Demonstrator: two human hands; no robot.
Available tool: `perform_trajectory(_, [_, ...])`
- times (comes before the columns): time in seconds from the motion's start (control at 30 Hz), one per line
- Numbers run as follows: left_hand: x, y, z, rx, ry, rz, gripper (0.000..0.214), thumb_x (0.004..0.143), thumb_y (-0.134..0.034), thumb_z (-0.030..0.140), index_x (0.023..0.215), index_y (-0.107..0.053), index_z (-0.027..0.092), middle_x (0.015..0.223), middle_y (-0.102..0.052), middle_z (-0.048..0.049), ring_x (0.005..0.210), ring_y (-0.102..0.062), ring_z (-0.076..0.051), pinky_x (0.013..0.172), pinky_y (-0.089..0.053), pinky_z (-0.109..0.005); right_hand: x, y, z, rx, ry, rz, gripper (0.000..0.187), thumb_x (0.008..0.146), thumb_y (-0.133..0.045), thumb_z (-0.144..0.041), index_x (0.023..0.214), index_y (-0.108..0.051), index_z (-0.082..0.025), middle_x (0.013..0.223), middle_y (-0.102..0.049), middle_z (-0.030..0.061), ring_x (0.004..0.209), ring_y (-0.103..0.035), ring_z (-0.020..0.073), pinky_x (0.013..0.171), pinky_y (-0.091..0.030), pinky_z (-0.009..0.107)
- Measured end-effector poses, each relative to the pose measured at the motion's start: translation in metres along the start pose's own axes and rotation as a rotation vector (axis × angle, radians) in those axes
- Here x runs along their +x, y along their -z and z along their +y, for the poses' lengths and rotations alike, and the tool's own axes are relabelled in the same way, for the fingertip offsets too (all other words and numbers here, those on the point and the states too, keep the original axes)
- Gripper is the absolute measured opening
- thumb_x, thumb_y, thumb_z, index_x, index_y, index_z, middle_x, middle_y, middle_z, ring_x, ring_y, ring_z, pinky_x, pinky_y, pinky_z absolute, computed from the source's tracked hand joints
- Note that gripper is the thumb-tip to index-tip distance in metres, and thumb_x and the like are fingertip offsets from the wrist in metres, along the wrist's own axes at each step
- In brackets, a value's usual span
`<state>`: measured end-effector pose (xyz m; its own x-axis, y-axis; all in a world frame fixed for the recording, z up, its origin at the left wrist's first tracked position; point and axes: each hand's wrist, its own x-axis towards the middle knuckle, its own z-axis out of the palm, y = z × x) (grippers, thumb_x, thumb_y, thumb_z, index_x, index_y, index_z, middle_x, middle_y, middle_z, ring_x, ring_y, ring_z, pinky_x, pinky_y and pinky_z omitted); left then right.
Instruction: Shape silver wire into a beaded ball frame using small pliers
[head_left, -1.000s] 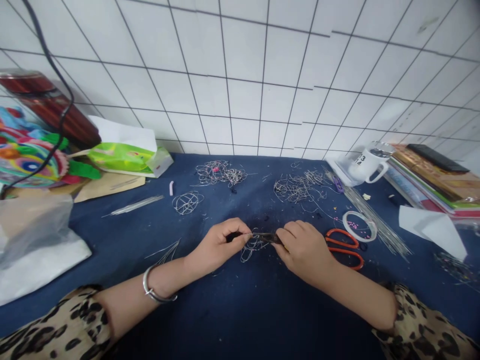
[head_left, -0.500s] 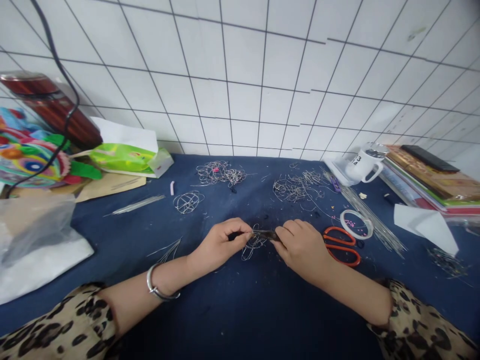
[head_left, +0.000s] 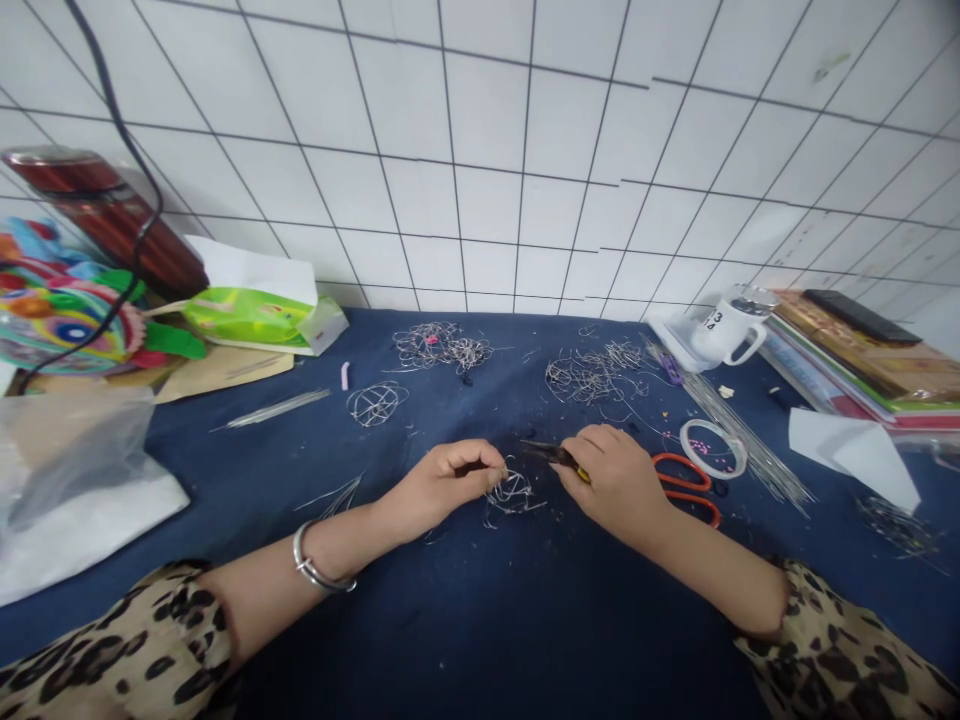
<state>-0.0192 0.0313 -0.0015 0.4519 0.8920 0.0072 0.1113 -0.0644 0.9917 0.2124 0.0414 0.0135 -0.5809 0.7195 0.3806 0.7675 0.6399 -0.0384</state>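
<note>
My left hand [head_left: 461,480] pinches the upper left edge of a small wire frame [head_left: 514,494], a loose tangle of bent silvery wire, between thumb and fingertips. In my right hand [head_left: 611,475] is a pair of pliers [head_left: 541,451] with dark jaws and a bit of yellow on the handle. The jaws point left and sit just above and to the right of the wire frame, apart from it. Most of the handles are hidden by my fingers. Close to my right wrist lie orange-handled scissors [head_left: 684,472], partly covered by the hand.
Wire clumps [head_left: 592,372] and a round wire shape [head_left: 377,403] lie on the blue cloth. Straight wires [head_left: 739,440] and a white ring with pink beads [head_left: 714,448] are at right, near a white mug [head_left: 731,325]. A plastic bag [head_left: 82,500] lies left.
The pliers have come away from the wire frame and moved slightly up and right. My left hand still holds the frame, which has turned a little.
</note>
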Motion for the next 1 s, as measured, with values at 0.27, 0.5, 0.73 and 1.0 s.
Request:
perform_trajectory(0.27, [0.0006, 0.0022, -0.002, 0.004, 0.015, -0.053, 0.016, 0.083, -0.054, 0.027, 0.079, -0.059, 0.012, 0.068, -0.049, 0.0012, 0.06, -0.04, -0.009, 0.057, -0.034, -0.023, -0.0028, -0.0038, -0.0015, 0.126, 0.045, -0.115, 0.017, 0.085, -0.048, -0.029, 0.083, -0.059, -0.016, 0.079, -0.055, 0.0048, 0.08, -0.049, 0.0164, 0.074, -0.036, 0.031])
perform_trajectory(0.5, [0.0007, 0.0025, -0.002, 0.023, 0.029, -0.094, 0.015, 0.082, -0.054, 0.026, 0.078, -0.059, 0.013, 0.067, -0.051, 0.0007, 0.06, -0.044, -0.01, 0.059, -0.037, -0.023, -0.003, -0.0014, -0.0042, 0.132, 0.056, -0.147, 0.017, 0.084, -0.049, -0.029, 0.084, -0.06, -0.016, 0.079, -0.056, 0.0049, 0.079, -0.049, 0.0164, 0.073, -0.037, 0.031])
perform_trajectory(0.73, [0.0014, 0.005, -0.001, 0.007, 0.026, -0.141, 0.014, 0.082, -0.054, 0.026, 0.08, -0.06, 0.013, 0.07, -0.054, -0.0009, 0.065, -0.047, -0.012, 0.062, -0.04, -0.024, -0.0026, -0.002, 0.0015, 0.13, 0.078, -0.13, 0.017, 0.084, -0.05, -0.029, 0.085, -0.061, -0.016, 0.078, -0.055, 0.005, 0.077, -0.048, 0.0161, 0.071, -0.037, 0.031])
perform_trajectory(1.0, [0.0015, 0.0048, -0.0026, 0.045, 0.034, -0.161, 0.017, 0.083, -0.053, 0.028, 0.082, -0.06, 0.013, 0.073, -0.053, -0.0008, 0.063, -0.046, -0.011, 0.061, -0.039, -0.024, -0.0016, 0.0, 0.0032, 0.146, 0.095, -0.199, 0.018, 0.084, -0.049, -0.03, 0.085, -0.06, -0.017, 0.079, -0.055, 0.0047, 0.079, -0.049, 0.0162, 0.073, -0.038, 0.031])
